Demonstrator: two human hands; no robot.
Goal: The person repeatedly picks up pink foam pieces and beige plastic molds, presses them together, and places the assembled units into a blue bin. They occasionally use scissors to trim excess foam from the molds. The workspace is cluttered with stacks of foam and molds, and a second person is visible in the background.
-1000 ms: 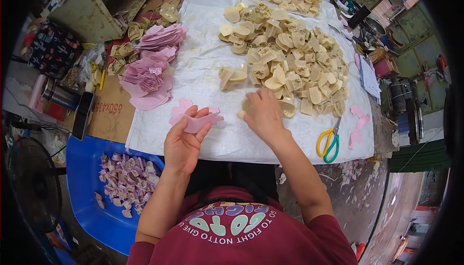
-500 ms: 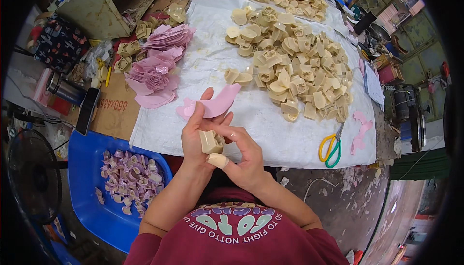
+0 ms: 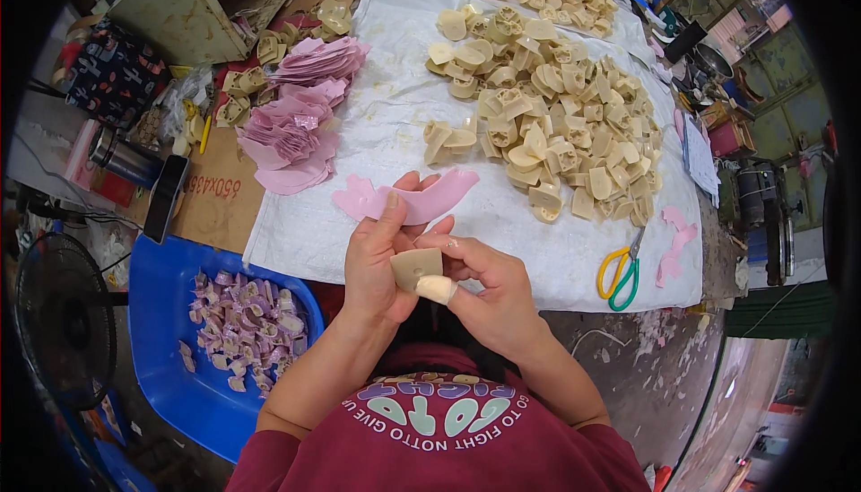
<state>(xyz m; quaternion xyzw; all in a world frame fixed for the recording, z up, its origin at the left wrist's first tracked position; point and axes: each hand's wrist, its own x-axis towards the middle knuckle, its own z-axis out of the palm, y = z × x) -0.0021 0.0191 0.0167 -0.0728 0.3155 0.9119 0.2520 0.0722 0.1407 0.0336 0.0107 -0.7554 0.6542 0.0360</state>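
Observation:
In my left hand (image 3: 372, 268), a thin curved pink sheet (image 3: 439, 200) is pinched between thumb and fingers, its free end reaching right over the white cloth. My right hand (image 3: 498, 293) grips a beige moulded piece (image 3: 414, 265) between its fingers and a thumb in a cream finger cover (image 3: 437, 289). A flat face with a small dent shows on this piece, which also lies against my left palm. Beyond my hands is a large pile of similar beige pieces (image 3: 560, 124), and a stack of pink sheets (image 3: 291, 124) lies to the left.
White cloth (image 3: 377, 133) covers the table. Scissors (image 3: 621, 272) with yellow and green handles lie near its front edge, beside a pink scrap (image 3: 673, 245). A blue tub (image 3: 157, 348) of purplish pieces sits lower left, near a black fan (image 3: 67, 322). A phone (image 3: 167, 196) stands at left.
Both hands have shifted slightly right. The beige piece has been turned, from its hollow side to a flat face. The pink sheet has moved right with my left hand.

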